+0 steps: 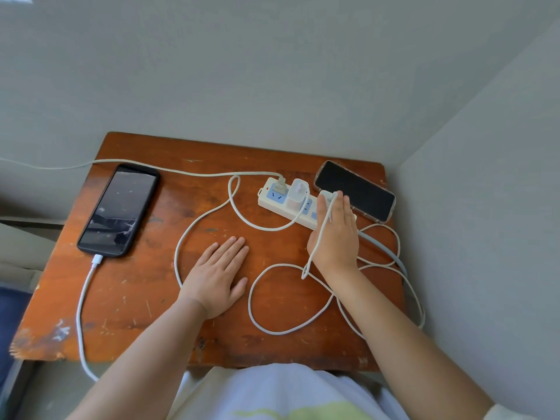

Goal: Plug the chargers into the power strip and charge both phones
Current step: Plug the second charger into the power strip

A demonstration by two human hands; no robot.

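Note:
A white power strip (272, 202) lies at the back of a worn wooden table (145, 298). One white charger (298, 192) stands plugged into it, beside a grey plug (281, 184). My right hand (335, 237) rests palm down over the strip's right end, on a second white charger (326, 195) whose cable drapes over the back of the hand. My left hand (216, 275) lies flat on the table, holding nothing. A black phone with a cracked screen (118, 210) lies at the left with a white cable (97, 259) plugged into its near end. A second phone (354, 190) lies dark behind the strip.
Loose white cable loops (272, 328) sprawl over the table's right half and front. A thin cord (91, 162) runs from the grey plug off the left edge. Grey walls close in behind and to the right. A grey cord (380, 245) leaves the strip's right end.

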